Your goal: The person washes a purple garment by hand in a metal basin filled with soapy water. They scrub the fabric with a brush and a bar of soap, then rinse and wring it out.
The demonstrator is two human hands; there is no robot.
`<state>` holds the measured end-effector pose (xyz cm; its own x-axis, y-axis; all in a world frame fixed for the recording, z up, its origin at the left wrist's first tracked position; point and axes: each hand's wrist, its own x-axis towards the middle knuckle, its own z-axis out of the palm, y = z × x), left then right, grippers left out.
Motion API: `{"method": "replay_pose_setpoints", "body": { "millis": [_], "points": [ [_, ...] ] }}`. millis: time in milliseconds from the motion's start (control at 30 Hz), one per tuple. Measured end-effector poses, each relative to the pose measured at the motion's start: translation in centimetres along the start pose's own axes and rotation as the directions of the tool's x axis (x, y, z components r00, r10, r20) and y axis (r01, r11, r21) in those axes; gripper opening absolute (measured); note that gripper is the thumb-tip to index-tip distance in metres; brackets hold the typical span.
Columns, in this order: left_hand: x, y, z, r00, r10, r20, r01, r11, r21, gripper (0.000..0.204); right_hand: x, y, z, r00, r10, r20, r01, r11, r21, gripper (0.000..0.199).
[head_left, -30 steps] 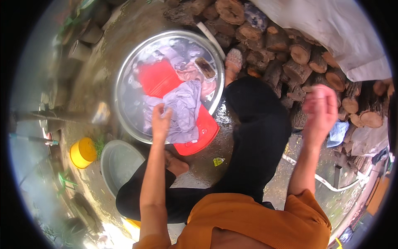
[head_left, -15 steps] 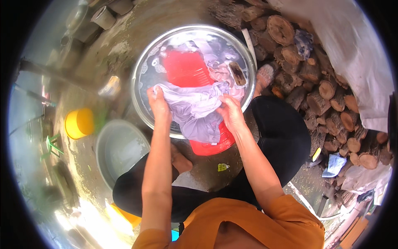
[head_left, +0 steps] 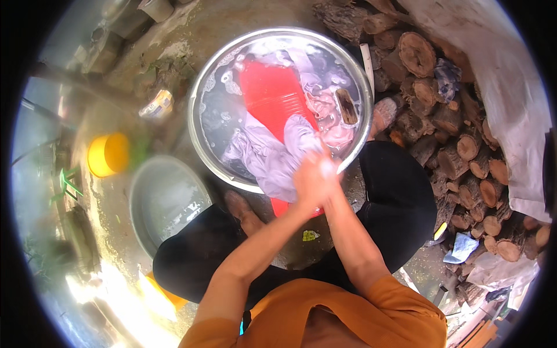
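A lavender garment (head_left: 270,156) lies bunched and wet over a red washboard (head_left: 270,93) that slopes into a large metal basin (head_left: 200,148) of soapy water. At the basin's near right rim my left hand (head_left: 310,178) is closed on a fold of the garment. Pressed against it, my right hand (head_left: 329,173) is closed on the same cloth; its fingers are partly blurred and overlapped. The washboard's near end sticks out over the rim below my hands. Right of the board are a pink cloth (head_left: 336,135) and a dark-topped scrubbing brush (head_left: 346,107).
A grey plastic tub (head_left: 145,223) holding water stands left of my knee, near a yellow bucket (head_left: 108,155). Stacked logs (head_left: 441,148) rise on the right beside a hanging pale sheet (head_left: 513,104). A small yellow packet (head_left: 311,235) lies on the ground between my legs.
My left hand has moved right to meet my right hand. The garment, earlier stretched between them, now hangs to the left over the board and into the water.
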<state>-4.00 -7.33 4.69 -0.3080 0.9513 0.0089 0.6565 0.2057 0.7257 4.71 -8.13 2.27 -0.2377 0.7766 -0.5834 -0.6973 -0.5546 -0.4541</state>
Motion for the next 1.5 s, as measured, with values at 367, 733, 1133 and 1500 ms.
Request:
{"method": "replay_pose_setpoints", "body": {
  "millis": [367, 733, 1133, 1500],
  "points": [
    [-2.2, 0.8, 2.4, 0.995, 0.091, -0.034, -0.09, 0.995, 0.036, 0.031, -0.2, 1.7, -0.6, 0.993, 0.03, -0.112, -0.021, 0.996, 0.083, 0.034],
    [1.0, -5.0, -4.3, 0.988, 0.142, -0.065, -0.144, 0.989, -0.037, 0.042, 0.0, -3.2, -3.1, 0.999, 0.014, 0.043, 0.0, 0.952, -0.307, 0.064],
    [-0.6, 1.6, -2.5, 0.989, -0.125, 0.081, 0.096, 0.952, 0.292, 0.034, -2.2, 2.5, 0.3, 1.0, -0.008, -0.017, 0.008, 1.0, 0.007, 0.052],
    [0.7, -4.0, -2.4, 0.973, -0.028, 0.228, 0.122, 0.904, -0.411, 0.04, -2.6, 2.3, -0.4, 0.999, -0.014, -0.039, 0.009, 0.992, -0.13, 0.051]
  ]
}}
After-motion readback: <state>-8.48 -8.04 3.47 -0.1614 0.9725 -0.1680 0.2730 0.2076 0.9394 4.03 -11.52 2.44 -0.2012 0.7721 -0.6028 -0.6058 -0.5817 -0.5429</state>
